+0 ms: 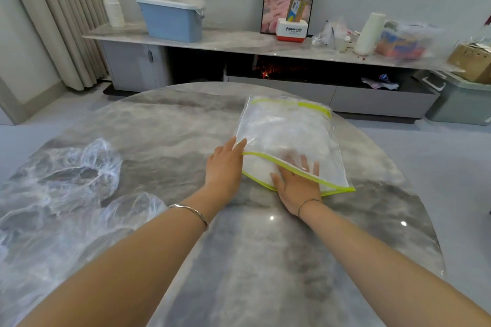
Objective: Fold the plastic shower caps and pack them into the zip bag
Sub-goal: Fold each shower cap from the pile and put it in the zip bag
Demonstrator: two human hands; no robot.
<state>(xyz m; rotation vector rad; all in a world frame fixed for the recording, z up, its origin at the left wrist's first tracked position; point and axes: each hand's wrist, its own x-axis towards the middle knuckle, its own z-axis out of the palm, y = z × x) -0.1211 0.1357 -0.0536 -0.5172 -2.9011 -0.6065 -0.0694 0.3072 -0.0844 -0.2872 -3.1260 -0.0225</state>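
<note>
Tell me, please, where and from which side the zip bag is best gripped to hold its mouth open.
Probably the upper yellow-green lip near its left corner, pinched from the near side by the left hand. The zip bag lies with its mouth facing the person, and that lip stands lifted off the lower one, over the fingers of the right hand.

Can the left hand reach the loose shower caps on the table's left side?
Probably yes. The left hand sits at the mouth of the clear, yellow-green-edged zip bag, and only bare grey marble table separates it from the crumpled clear plastic shower caps.
</note>
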